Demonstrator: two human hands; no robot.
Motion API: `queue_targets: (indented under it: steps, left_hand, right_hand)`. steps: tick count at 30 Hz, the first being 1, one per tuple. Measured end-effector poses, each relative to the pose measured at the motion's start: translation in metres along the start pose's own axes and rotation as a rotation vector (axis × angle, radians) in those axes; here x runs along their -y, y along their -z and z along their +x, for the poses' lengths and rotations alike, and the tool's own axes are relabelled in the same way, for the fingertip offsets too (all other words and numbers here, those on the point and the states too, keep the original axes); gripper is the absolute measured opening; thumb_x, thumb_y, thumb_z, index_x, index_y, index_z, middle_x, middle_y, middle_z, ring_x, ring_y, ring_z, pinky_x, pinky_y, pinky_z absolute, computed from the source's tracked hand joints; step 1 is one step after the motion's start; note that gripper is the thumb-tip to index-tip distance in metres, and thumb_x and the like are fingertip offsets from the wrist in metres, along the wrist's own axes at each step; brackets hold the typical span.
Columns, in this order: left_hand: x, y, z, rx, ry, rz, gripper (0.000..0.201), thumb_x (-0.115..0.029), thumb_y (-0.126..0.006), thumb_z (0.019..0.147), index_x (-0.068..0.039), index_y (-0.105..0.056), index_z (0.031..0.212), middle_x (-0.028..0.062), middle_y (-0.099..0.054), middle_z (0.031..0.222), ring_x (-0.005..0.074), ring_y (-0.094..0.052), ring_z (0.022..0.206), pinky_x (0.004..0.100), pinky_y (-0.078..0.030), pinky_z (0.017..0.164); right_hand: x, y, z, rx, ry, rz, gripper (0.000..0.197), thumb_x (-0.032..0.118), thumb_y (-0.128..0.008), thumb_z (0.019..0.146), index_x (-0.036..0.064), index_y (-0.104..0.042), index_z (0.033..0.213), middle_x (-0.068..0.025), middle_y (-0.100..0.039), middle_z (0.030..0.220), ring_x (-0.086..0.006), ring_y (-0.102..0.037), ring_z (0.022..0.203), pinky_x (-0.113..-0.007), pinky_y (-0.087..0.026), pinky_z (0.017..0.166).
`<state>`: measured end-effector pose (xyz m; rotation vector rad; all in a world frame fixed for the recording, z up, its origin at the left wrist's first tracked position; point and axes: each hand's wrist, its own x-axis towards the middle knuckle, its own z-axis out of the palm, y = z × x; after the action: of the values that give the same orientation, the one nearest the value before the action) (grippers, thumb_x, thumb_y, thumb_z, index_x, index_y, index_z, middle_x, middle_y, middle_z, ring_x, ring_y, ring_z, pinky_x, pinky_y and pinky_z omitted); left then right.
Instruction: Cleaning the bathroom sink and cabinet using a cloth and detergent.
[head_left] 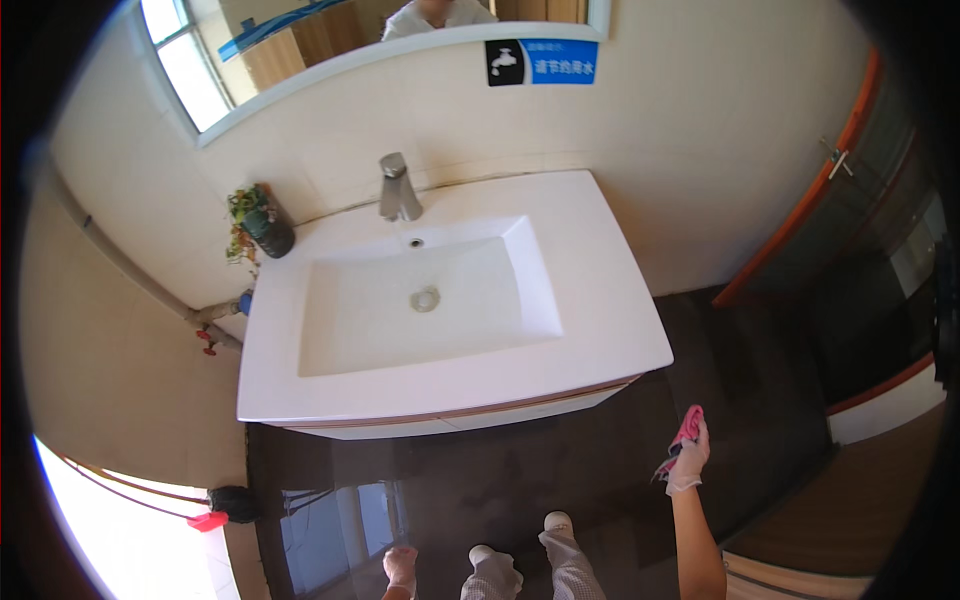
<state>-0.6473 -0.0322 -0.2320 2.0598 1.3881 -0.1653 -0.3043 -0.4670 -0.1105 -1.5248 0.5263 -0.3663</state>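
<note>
My right hand (690,465), in a thin clear glove, is stretched out to the right of the washbasin's front corner. Its fingers are closed on a bunched pink cloth (689,428) with a darker lower edge. Low in the picture, my left hand (400,567) hangs over the floor to the left of my feet. Its fingers are curled in, and nothing shows sticking out of them; it also looks gloved. Ahead of me is the white washbasin (610,300) with a metal tap (398,190) at its back. Neither hand touches the basin.
A potted plant (265,225) stands at the basin's back left corner. Pipes with a red valve handle (206,340) run along the left wall. A mirror (300,95) and a blue sign (545,62) are above. The glossy dark floor (500,480) reflects light; an orange-framed door (780,240) is right.
</note>
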Motion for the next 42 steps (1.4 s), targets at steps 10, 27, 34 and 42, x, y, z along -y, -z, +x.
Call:
queue_targets:
  steps: [10,27,34,42]
  left_hand:
    - [-0.1,0.087,-0.035,0.017,-0.056,-0.718,0.008,-0.004,-0.064,0.073,-0.004,-0.059,0.079,-0.0021,-0.055,0.072,0.0072,-0.05,0.068,0.0209,-0.042,0.064]
    - [-0.154,0.14,-0.009,-0.235,0.246,-0.996,0.008,-0.003,-0.059,0.078,-0.003,-0.058,0.086,-0.0007,-0.057,0.079,0.0077,-0.052,0.073,0.0211,-0.042,0.072]
    - [-0.2,0.162,0.012,-0.435,0.212,-1.206,0.005,-0.001,-0.058,0.078,-0.004,-0.057,0.082,-0.0006,-0.056,0.081,0.007,-0.051,0.074,0.021,-0.042,0.073]
    - [-0.273,0.231,0.095,-0.707,-0.191,-0.691,0.008,0.0,-0.063,0.072,-0.005,-0.057,0.076,0.0032,-0.054,0.083,0.0151,-0.049,0.082,0.0262,-0.041,0.073]
  right_hand:
    - [0.103,-0.018,-0.078,-0.071,-0.218,0.101,0.052,-0.008,-0.041,0.071,0.0038,-0.041,0.122,-0.0056,-0.05,0.106,-0.0149,-0.051,0.082,-0.023,-0.042,0.068]
    - [0.115,-0.419,-0.045,0.886,0.437,-0.509,0.04,0.021,-0.068,0.068,0.0038,-0.048,0.098,-0.0155,-0.044,0.099,-0.0284,-0.047,0.087,-0.035,-0.039,0.078]
    - [0.073,-0.445,-0.064,1.684,0.929,-1.314,0.06,0.015,-0.051,0.076,0.0141,-0.026,0.13,-0.0189,-0.019,0.137,-0.0378,-0.041,0.111,-0.039,-0.035,0.093]
    - [0.011,-0.46,-0.047,1.242,1.588,-0.991,0.05,0.017,-0.051,0.076,0.0085,-0.037,0.123,-0.013,-0.04,0.127,-0.0289,-0.042,0.112,-0.036,-0.031,0.095]
